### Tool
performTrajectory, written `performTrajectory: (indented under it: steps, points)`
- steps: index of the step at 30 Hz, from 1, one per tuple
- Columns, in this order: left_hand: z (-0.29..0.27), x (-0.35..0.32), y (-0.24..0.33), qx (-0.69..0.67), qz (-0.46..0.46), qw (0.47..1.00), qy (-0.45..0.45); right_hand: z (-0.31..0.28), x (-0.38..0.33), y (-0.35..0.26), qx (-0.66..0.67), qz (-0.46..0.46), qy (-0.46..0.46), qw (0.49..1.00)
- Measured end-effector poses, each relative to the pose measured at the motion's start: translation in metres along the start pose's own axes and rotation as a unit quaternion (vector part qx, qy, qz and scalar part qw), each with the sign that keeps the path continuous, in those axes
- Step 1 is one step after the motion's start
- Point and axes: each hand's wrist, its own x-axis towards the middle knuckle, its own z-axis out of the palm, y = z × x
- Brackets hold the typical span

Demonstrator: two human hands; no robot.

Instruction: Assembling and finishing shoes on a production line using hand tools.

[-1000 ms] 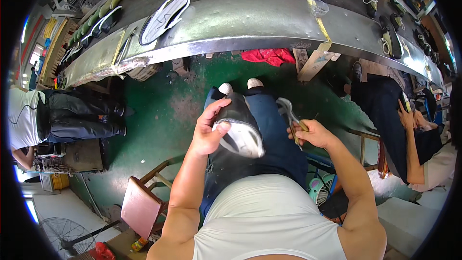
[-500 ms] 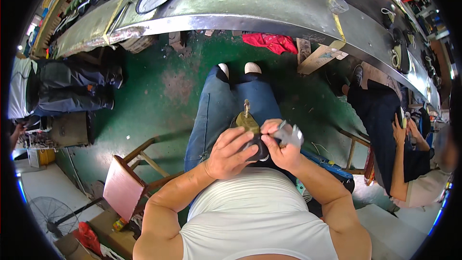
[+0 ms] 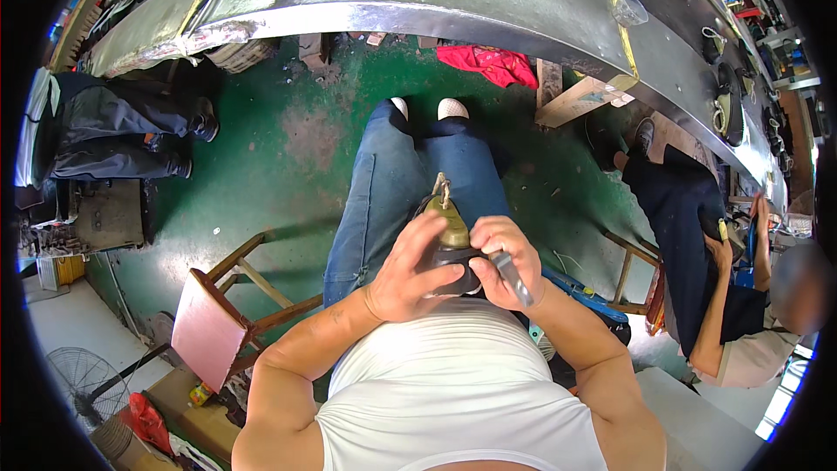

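Observation:
Above my lap, an olive-green shoe last (image 3: 453, 228) has a cord loop (image 3: 443, 190) at its far end. A dark shoe upper (image 3: 456, 259) covers its near part. My left hand (image 3: 405, 266) is wrapped round the left side of the upper, steadying it. Close against the right side, my right hand (image 3: 508, 249) grips a grey metal hand tool (image 3: 513, 280), which sticks out toward the lower right; its working end is not clear. The right thumb and fingers are at the edge of the upper. My palms hide part of the shoe.
A long metal-edged workbench (image 3: 418, 22) curves across the far side, with shoes on it. A pink-seated chair (image 3: 207, 331) stands at left, a fan (image 3: 83, 384) behind it. A seated co-worker (image 3: 671, 209) is at right; another person's legs (image 3: 122, 131) show at left.
The metal tool has turned in my right hand and now points toward the lower right. My left fingers have shifted up and opened slightly along the shoe. The view has tilted a little.

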Motion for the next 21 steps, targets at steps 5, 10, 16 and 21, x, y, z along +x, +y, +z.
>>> performTrajectory:
  steps: [5, 10, 16, 21]
  points:
    - [0.000, 0.002, -0.010, 0.022, -0.030, 0.999, -0.008, -0.004, 0.017, -0.003, -0.025, 0.120, -0.010, 0.992]
    - [0.009, -0.010, -0.053, 0.029, -0.107, 0.993, -0.048, -0.008, 0.048, 0.002, -0.038, 0.262, 0.000, 0.964]
    - [-0.005, 0.029, -0.034, -0.133, -0.285, 0.949, -0.004, -0.021, 0.055, 0.047, -0.029, 0.355, 0.030, 0.934]
    - [-0.008, 0.041, -0.061, -0.230, -0.382, 0.895, 0.014, -0.013, 0.016, 0.042, 0.085, 0.495, 0.018, 0.865]
